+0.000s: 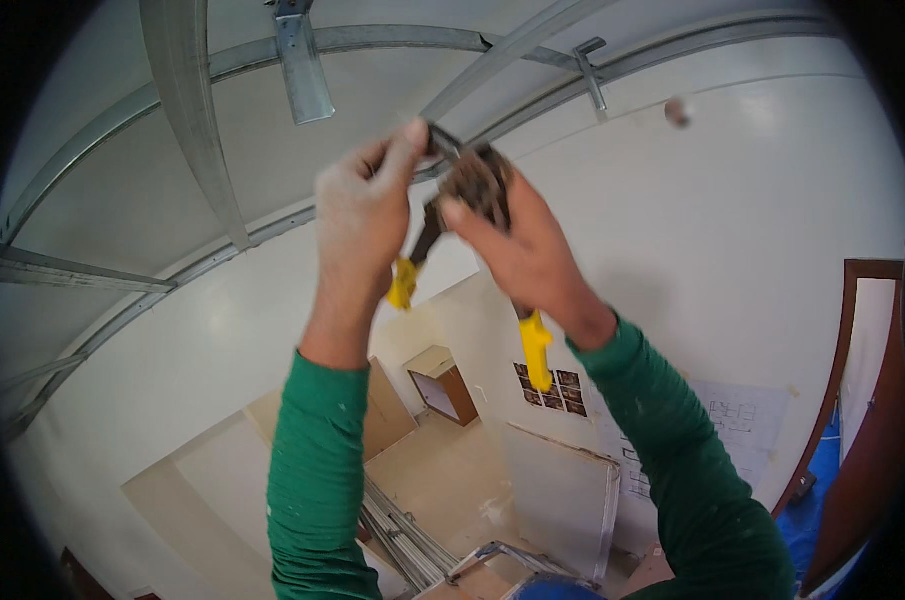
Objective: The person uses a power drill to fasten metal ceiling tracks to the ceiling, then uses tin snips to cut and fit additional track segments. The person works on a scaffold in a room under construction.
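My two raised hands meet in front of the ceiling frame. A plier-like hand tool (478, 185) with dark metal parts and two yellow-gripped handles is in my right hand (538, 245), its fingers wrapped round the blurred head. The handles spread apart and hang downward. My left hand (365, 215) is closed, thumb and fingertips pinched at a thin dark metal end (443, 142) beside the tool's head. Whether that end belongs to the tool or is a separate piece I cannot tell.
Metal ceiling channels (178, 110) run overhead, with a hanging bracket (305, 75) on the left. Below stand a pale board (563, 490) against the wall, a bundle of metal profiles (403, 530) and an open cabinet (448, 385). A brown door (878, 430) is at the right.
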The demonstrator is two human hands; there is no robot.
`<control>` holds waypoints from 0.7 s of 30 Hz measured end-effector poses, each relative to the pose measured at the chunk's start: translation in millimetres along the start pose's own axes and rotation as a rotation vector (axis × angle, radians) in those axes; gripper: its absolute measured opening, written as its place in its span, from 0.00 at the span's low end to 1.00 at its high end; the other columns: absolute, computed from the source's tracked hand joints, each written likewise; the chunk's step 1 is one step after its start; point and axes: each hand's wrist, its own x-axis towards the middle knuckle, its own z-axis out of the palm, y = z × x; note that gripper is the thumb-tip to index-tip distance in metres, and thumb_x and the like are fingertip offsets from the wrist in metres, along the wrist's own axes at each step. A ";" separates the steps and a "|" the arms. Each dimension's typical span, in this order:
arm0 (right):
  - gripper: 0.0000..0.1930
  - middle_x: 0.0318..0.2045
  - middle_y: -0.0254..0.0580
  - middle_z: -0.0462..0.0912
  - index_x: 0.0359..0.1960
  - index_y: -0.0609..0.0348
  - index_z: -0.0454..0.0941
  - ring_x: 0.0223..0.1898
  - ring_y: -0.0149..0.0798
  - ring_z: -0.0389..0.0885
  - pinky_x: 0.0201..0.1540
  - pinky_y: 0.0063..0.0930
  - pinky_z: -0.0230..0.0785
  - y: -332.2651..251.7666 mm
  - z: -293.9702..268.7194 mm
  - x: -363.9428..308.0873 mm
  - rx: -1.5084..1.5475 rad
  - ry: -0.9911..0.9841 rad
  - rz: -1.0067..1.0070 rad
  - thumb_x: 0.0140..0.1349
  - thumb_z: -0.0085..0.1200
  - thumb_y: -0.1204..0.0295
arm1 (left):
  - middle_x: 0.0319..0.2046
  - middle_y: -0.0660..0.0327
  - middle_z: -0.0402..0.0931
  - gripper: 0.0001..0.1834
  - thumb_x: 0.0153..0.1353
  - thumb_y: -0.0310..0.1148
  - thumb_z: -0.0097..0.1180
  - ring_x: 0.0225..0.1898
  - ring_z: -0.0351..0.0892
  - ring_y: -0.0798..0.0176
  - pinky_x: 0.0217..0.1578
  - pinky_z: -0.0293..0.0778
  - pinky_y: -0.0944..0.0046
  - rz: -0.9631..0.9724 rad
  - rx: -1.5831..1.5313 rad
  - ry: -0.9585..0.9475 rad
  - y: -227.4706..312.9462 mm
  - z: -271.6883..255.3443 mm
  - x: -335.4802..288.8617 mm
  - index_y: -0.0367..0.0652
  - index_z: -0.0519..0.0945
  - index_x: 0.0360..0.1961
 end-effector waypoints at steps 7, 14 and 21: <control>0.20 0.35 0.48 0.85 0.48 0.60 0.79 0.37 0.47 0.83 0.46 0.41 0.75 -15.3 -7.7 125.8 -0.319 -0.065 -0.172 0.65 0.59 0.56 | 0.24 0.54 0.83 0.29 0.68 0.54 0.60 0.25 0.77 0.65 0.32 0.73 0.64 0.163 0.308 0.253 -8.4 -34.2 6.2 0.32 0.88 0.38; 0.17 0.36 0.52 0.87 0.44 0.64 0.82 0.35 0.46 0.86 0.42 0.43 0.76 -59.4 14.8 181.1 -0.521 -0.280 -0.135 0.60 0.60 0.63 | 0.26 0.50 0.82 0.39 0.62 0.68 0.58 0.29 0.81 0.57 0.34 0.75 0.59 -0.042 0.624 0.035 -61.6 -32.1 0.1 0.36 0.89 0.46; 0.16 0.24 0.48 0.82 0.32 0.66 0.81 0.26 0.43 0.82 0.32 0.39 0.74 -56.0 29.1 207.1 -0.557 -0.297 0.021 0.58 0.58 0.61 | 0.31 0.42 0.85 0.45 0.62 0.74 0.49 0.37 0.86 0.44 0.42 0.78 0.51 0.060 0.531 -0.033 -88.4 -12.6 31.7 0.36 0.88 0.48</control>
